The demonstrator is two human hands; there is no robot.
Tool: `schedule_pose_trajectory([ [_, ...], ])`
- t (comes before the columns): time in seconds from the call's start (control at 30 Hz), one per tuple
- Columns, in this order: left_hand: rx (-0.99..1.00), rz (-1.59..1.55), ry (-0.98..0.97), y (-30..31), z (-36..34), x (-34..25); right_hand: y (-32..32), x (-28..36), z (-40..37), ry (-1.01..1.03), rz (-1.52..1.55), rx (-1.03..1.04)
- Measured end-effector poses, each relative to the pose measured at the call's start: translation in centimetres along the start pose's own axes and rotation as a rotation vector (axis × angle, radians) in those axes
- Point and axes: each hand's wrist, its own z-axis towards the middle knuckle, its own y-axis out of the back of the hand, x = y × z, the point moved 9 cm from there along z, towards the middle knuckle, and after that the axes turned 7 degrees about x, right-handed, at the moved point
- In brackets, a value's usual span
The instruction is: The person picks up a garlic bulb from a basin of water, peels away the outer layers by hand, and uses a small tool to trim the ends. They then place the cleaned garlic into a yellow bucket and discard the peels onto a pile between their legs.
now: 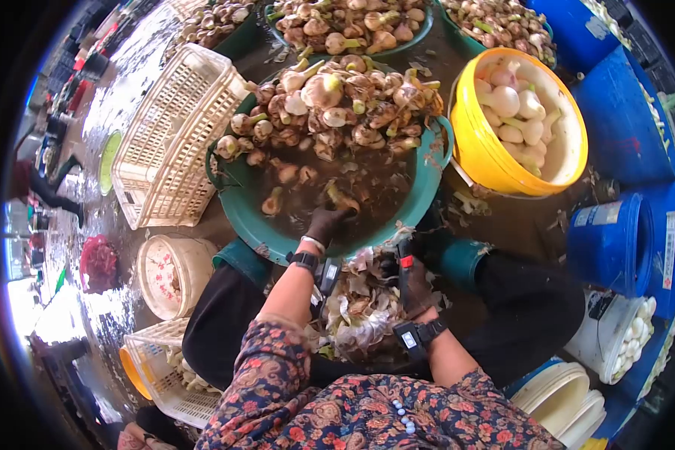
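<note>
My left hand (pixel 330 223), in a dark glove, reaches into the muddy water of a green tub (pixel 236 214). Its fingers are closed on a garlic bulb (pixel 343 198) at the water's surface. Unpeeled garlic bulbs (pixel 322 112) with cut stems are heaped at the tub's far side. Near the tub's front rim, my right hand (pixel 415 289), also gloved, is closed around a black-handled tool with a red band (pixel 406 262); its working end cannot be made out. Garlic skins (pixel 360 315) lie piled between my legs, below and between both hands.
At right stand a yellow bucket (pixel 469 142) of peeled garlic, a blue bucket (pixel 607 247) and a white bucket (pixel 596 337) with garlic. White plastic crates (pixel 176 135) and a cream bucket (pixel 161 274) are at left. More garlic tubs (pixel 420 34) line the back.
</note>
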Motion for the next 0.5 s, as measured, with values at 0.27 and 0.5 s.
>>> schedule_pose_trajectory([
  [0.27,0.119,-0.065,-0.094,-2.5,-8.7,-10.9,-2.7,7.8,-4.2,0.741,-0.871,-0.163],
  [0.5,-0.003,0.347,-0.127,-0.9,-12.5,-14.7,-4.4,7.7,-5.9,0.643,-0.949,0.009],
])
